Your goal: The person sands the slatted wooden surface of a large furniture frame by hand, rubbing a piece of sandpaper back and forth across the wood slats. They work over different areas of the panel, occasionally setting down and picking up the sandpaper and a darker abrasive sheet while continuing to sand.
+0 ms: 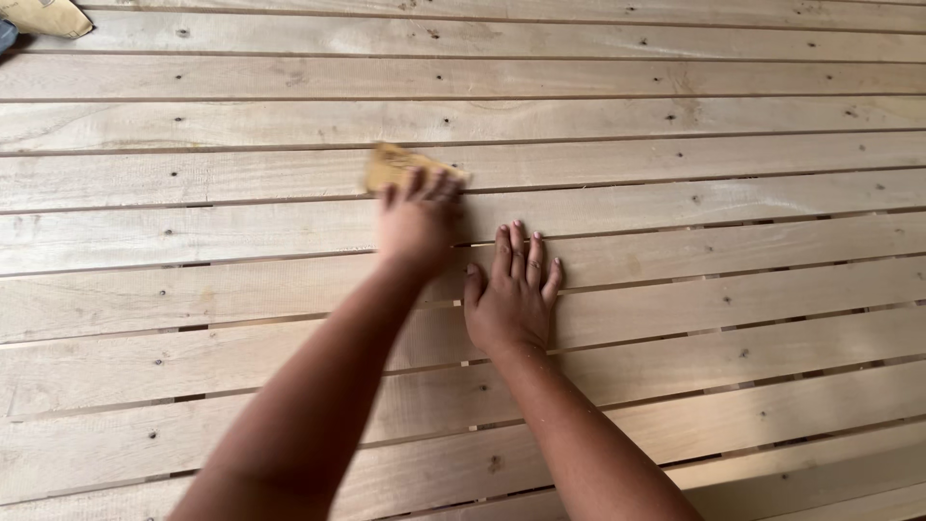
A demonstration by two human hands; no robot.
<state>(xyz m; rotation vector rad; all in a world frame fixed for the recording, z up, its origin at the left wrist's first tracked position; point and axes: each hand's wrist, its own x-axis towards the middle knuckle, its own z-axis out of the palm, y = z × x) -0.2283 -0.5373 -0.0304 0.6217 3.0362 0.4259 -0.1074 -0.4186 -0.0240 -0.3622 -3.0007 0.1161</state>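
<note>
At the far left top corner, a tan object (pixel 43 16) pokes into view, too cropped to identify. Moving right, the left hand (pixel 417 224) presses a folded yellow-tan sheet of sandpaper (pixel 397 165) against a pale wooden slat (pixel 241 178). Its fingers (pixel 424 186) lie spread across the near part of the sheet, pinning it down rather than curling around it; the hand is blurred. The sandpaper looks thin, light and pliable, likely gritty on its working face, so it is best held flat under the fingertips with the palm behind, away from the loose far edge that could fold.

Just to the right, the right hand (pixel 511 289) rests flat on the boards, fingers open and close together, holding nothing.

The surface is a broad run of bare, light planks (pixel 675 145) laid side by side with narrow dark gaps between them, dotted with small nail heads and knots. Nothing of the surrounding room shows.
</note>
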